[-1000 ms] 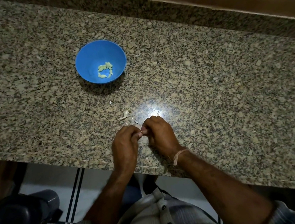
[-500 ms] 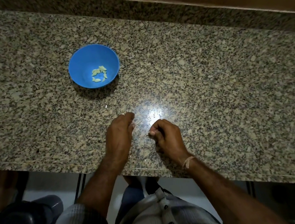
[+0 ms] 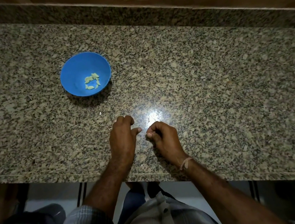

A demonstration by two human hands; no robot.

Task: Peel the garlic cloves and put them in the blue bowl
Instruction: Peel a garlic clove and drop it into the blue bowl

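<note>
Item 1, blue bowl [image 3: 68,65]: stands on the granite counter [image 3: 214,85], beyond the hands and to their left, well apart from both. Holds a small cluster of peeled cloves [image 3: 92,81] at its bottom.

Item 2, left hand [image 3: 123,139]: knuckles up, fingers curled with tips down on the stone, thumb reaching toward the other hand. Whether anything lies under the fingers, I cannot tell.

Item 3, right hand [image 3: 163,138]: fingers curled in, thumb pressed against the forefinger as in a pinch. What it pinches, if anything, is too small to make out.

Item 4, pale scrap [image 3: 100,113]: loose on the counter between bowl and hands. A second one [image 3: 110,129] lies just beside the left hand.

Hazards, as I judge them:
- Both hands work near the front edge, so a slipped clove could roll off to the floor
- Pale bits vanish against speckled stone and glare, so a clove might be overlooked
- Skin clinging to fingers could ride into the bowl
</note>
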